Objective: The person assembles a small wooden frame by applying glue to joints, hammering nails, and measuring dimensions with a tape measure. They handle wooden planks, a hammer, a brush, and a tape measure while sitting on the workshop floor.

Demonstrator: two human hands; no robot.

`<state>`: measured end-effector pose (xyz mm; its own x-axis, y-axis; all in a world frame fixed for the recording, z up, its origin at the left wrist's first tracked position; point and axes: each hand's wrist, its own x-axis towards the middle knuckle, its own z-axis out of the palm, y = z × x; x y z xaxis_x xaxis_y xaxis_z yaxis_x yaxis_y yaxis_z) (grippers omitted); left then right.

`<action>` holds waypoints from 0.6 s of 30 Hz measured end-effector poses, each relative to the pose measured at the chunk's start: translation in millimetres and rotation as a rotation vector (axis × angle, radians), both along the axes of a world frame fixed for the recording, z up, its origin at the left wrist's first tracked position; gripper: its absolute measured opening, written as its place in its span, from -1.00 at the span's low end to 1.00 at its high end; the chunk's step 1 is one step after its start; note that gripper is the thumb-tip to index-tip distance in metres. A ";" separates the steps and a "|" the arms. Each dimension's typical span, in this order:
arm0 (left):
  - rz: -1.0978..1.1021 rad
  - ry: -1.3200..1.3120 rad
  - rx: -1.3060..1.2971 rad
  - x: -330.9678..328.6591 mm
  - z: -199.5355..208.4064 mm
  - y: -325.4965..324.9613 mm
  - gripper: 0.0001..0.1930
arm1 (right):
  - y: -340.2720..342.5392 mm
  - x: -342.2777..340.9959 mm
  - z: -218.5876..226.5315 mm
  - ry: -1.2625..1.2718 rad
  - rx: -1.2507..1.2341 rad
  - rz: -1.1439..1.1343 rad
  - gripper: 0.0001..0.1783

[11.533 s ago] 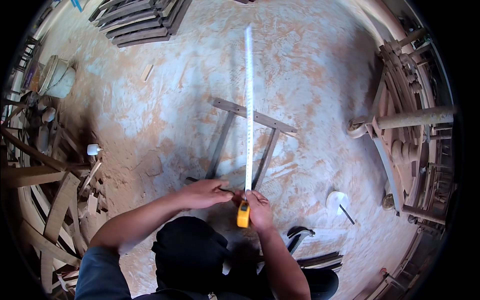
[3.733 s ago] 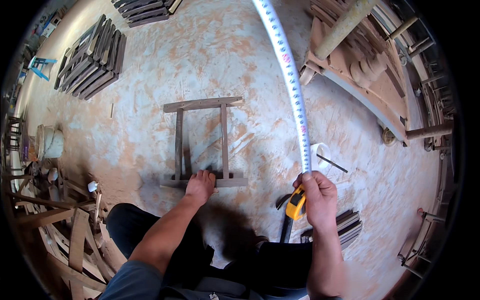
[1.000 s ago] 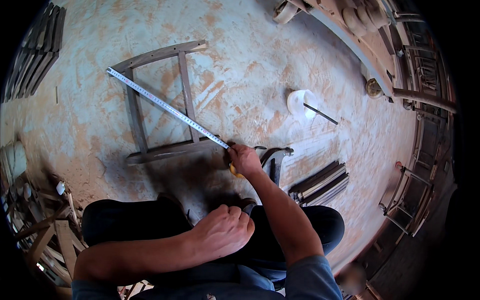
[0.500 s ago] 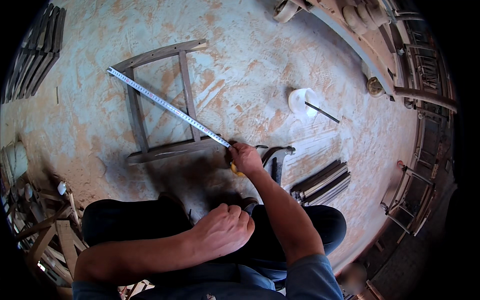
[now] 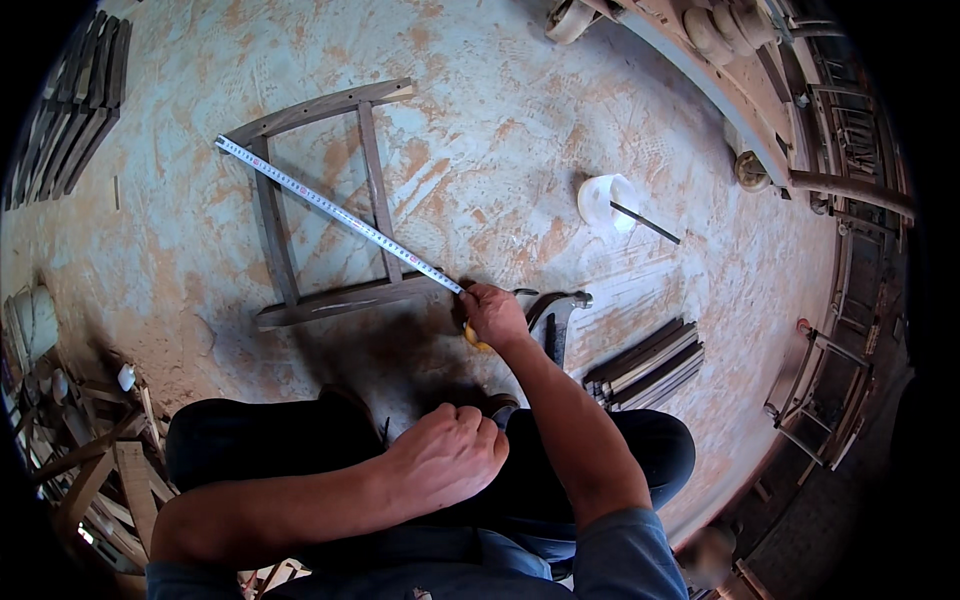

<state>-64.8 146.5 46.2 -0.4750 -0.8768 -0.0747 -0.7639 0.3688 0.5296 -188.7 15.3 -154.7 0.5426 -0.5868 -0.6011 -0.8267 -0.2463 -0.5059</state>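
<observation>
A dark wooden frame of two longer, slightly curved rails joined by two crosspieces lies on the floor. Slanting across it is a white tape measure, its far end at the frame's upper left corner. My right hand grips the tape measure just past the near rail; part of its yellow case shows under the fingers. Over my lap, my left hand is closed in a fist, back of the hand up, so its palm is hidden. A hammer lies just right of my right hand, partly covered.
A white tub with a dark stick leaning out stands to the right. Dark wooden strips lie beside my right knee. More slats are stacked at far left, above scrap wood. A wooden bench borders the upper right.
</observation>
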 end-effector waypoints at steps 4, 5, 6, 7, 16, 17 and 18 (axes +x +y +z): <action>0.000 -0.002 0.002 0.3 -0.2 -0.2 -0.84 | -0.1 1.8 3.7 0.023 0.016 0.003 -0.70; 0.000 -0.002 0.004 0.3 0.1 -0.5 -0.84 | 0.1 0.7 2.0 0.005 0.003 0.006 -0.70; 0.007 0.005 0.001 -0.2 -0.6 -0.5 -0.85 | 0.3 -1.0 -0.7 -0.012 -0.009 0.008 -0.70; 0.015 0.012 -0.001 -1.3 -2.2 -0.1 -0.85 | 0.4 -2.7 -2.5 -0.030 -0.022 0.011 -0.70; 0.091 -0.006 -0.023 -0.3 -22.5 0.1 -0.89 | 1.2 -2.8 -1.7 -0.093 -0.027 0.009 -0.73; 0.095 -0.016 -0.021 -0.3 -24.1 -0.7 -0.90 | 0.7 -3.3 -1.0 -0.126 -0.047 0.026 -0.74; 0.101 -0.026 -0.019 0.4 -25.3 -1.4 -0.90 | 0.4 -3.5 -0.3 -0.158 -0.067 0.043 -0.74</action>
